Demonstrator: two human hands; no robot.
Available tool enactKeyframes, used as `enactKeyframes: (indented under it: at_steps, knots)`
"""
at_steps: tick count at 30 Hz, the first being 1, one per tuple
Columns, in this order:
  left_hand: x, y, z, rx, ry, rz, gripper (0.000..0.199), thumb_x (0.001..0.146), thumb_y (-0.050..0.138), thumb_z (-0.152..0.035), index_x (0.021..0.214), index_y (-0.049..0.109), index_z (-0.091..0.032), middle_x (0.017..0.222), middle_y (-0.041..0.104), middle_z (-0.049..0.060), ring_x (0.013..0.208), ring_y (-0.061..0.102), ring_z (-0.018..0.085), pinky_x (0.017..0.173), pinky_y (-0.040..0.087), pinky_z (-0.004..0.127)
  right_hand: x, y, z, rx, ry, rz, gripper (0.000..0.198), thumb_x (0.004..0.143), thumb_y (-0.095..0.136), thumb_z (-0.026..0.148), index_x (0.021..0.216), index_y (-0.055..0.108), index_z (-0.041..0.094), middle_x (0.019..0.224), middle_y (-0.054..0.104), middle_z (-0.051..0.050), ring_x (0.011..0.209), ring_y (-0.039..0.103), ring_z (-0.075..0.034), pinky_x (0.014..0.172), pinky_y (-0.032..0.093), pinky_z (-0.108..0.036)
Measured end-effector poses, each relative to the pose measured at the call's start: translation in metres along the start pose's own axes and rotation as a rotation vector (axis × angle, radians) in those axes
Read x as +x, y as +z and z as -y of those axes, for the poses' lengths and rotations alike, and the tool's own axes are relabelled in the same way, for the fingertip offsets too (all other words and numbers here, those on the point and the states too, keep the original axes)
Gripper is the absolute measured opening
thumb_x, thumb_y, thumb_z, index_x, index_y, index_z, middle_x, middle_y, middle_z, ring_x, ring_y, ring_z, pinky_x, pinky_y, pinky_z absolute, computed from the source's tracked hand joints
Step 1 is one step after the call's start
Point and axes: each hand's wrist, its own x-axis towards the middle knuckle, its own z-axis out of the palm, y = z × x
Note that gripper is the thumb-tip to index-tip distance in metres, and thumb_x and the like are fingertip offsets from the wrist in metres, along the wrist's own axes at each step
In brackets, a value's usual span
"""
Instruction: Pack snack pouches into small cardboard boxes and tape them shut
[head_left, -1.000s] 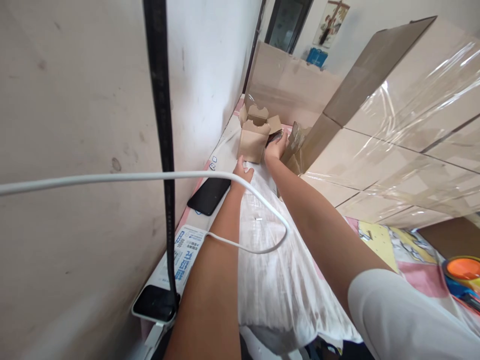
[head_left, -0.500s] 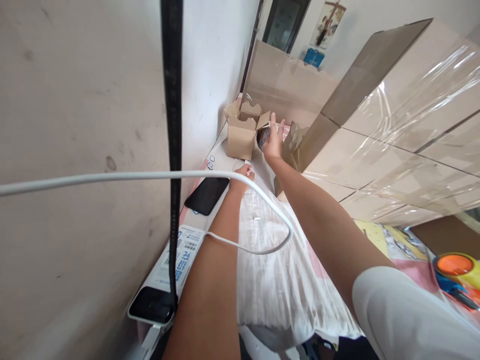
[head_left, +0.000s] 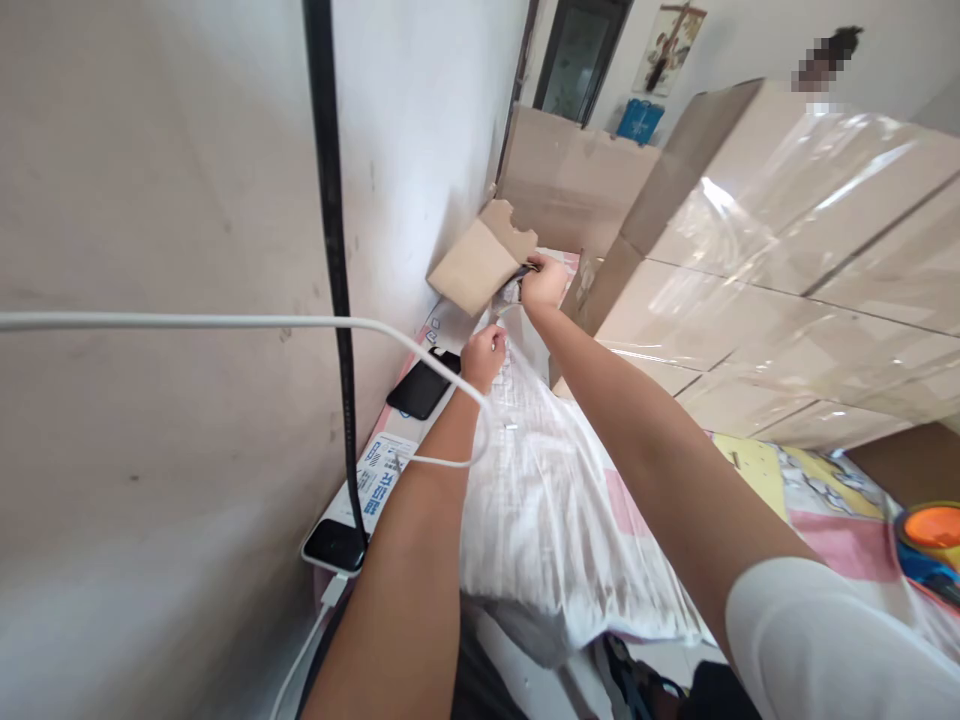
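Note:
A small open cardboard box (head_left: 474,268) leans over beside the wall, its notched flaps tipped to the right. My right hand (head_left: 546,282) is closed at the box's lower right edge and appears to grip a flap there; a dark, patterned bit shows by the fingers. Below it, my left hand (head_left: 484,357) is closed in a loose fist over the white cloth (head_left: 525,480). Whatever it pinches is too small to make out. A black phone (head_left: 424,388) lies to the left of that hand.
A white cable (head_left: 225,321) crosses in front of my left arm, and a black strap (head_left: 330,200) hangs down. A white power bank (head_left: 379,480) lies along the wall. Large taped cartons (head_left: 750,290) rise on the right. Tape rolls (head_left: 934,525) lie at the right edge.
The small box has gone from upright to tilted rightward. My right hand, with its fingers raised before, has closed at the box's edge. My left hand stays low, still closed.

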Motion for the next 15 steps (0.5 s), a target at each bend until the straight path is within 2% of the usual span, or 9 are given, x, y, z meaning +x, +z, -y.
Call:
enactKeyframes:
  at_steps: [2,5,6,8,9,12,13,15]
  knots:
    - [-0.007,-0.016,-0.038,0.126,0.157,0.037,0.025,0.089,0.055,-0.015,0.097,0.078,-0.02,0.111,0.076,0.013,0.114,0.066,0.028,0.105,0.045,0.039,-0.004,-0.023,0.013,0.088,-0.031,-0.05,0.055,0.084,0.041,0.003,0.129,0.072,0.009,0.13,0.073,-0.014,0.124,0.066,-0.023,0.111,0.047,-0.033]
    - [-0.027,-0.044,-0.109,0.303,0.362,0.19,0.013,0.076,0.067,-0.015,0.075,0.078,-0.021,0.084,0.075,0.009,0.092,0.069,0.028,0.092,0.048,0.038,-0.014,-0.068,0.028,0.167,-0.115,-0.059,0.054,0.083,0.042,0.001,0.124,0.076,0.011,0.126,0.075,-0.011,0.121,0.068,-0.023,0.11,0.048,-0.032]
    - [-0.038,-0.054,-0.133,0.351,0.412,0.238,0.014,0.074,0.067,-0.014,0.073,0.078,-0.022,0.076,0.073,0.007,0.083,0.069,0.026,0.085,0.049,0.037,-0.019,-0.085,0.032,0.185,-0.138,-0.066,0.053,0.083,0.042,0.0,0.122,0.077,0.012,0.124,0.076,-0.01,0.119,0.069,-0.023,0.109,0.048,-0.033]
    - [-0.066,-0.074,-0.176,0.431,0.509,0.277,0.023,0.077,0.064,-0.014,0.084,0.081,-0.027,0.069,0.07,0.002,0.071,0.065,0.023,0.075,0.046,0.035,-0.035,-0.117,0.036,0.223,-0.179,-0.063,0.05,0.084,0.043,0.0,0.117,0.079,0.012,0.12,0.078,-0.01,0.115,0.071,-0.023,0.108,0.049,-0.032]
    - [-0.082,-0.084,-0.194,0.485,0.599,0.219,0.027,0.081,0.06,-0.016,0.091,0.082,-0.029,0.069,0.07,0.0,0.069,0.064,0.022,0.072,0.044,0.034,-0.046,-0.133,0.037,0.244,-0.206,-0.039,0.048,0.083,0.045,-0.001,0.114,0.08,0.011,0.118,0.078,-0.011,0.114,0.072,-0.023,0.108,0.049,-0.032]
    - [-0.129,-0.107,-0.233,0.503,0.787,-0.163,0.026,0.091,0.055,-0.019,0.098,0.079,-0.026,0.082,0.075,0.001,0.08,0.066,0.021,0.079,0.044,0.035,-0.096,-0.178,0.031,0.309,-0.337,0.118,0.043,0.082,0.048,-0.002,0.106,0.082,0.012,0.112,0.08,-0.009,0.111,0.074,-0.023,0.105,0.052,-0.03]
    - [-0.143,-0.111,-0.24,0.506,0.802,-0.288,0.025,0.093,0.053,-0.019,0.096,0.078,-0.025,0.085,0.076,0.002,0.085,0.066,0.022,0.083,0.043,0.036,-0.117,-0.193,0.026,0.324,-0.384,0.17,0.043,0.083,0.049,-0.001,0.103,0.083,0.014,0.111,0.081,-0.007,0.11,0.075,-0.023,0.104,0.052,-0.03]
    - [-0.171,-0.113,-0.245,0.525,0.78,-0.438,0.022,0.093,0.054,-0.018,0.095,0.075,-0.023,0.091,0.076,0.004,0.094,0.066,0.024,0.091,0.043,0.039,-0.164,-0.223,0.007,0.345,-0.405,0.202,0.048,0.082,0.048,-0.003,0.103,0.084,0.02,0.112,0.081,-0.003,0.112,0.076,-0.022,0.102,0.054,-0.029]
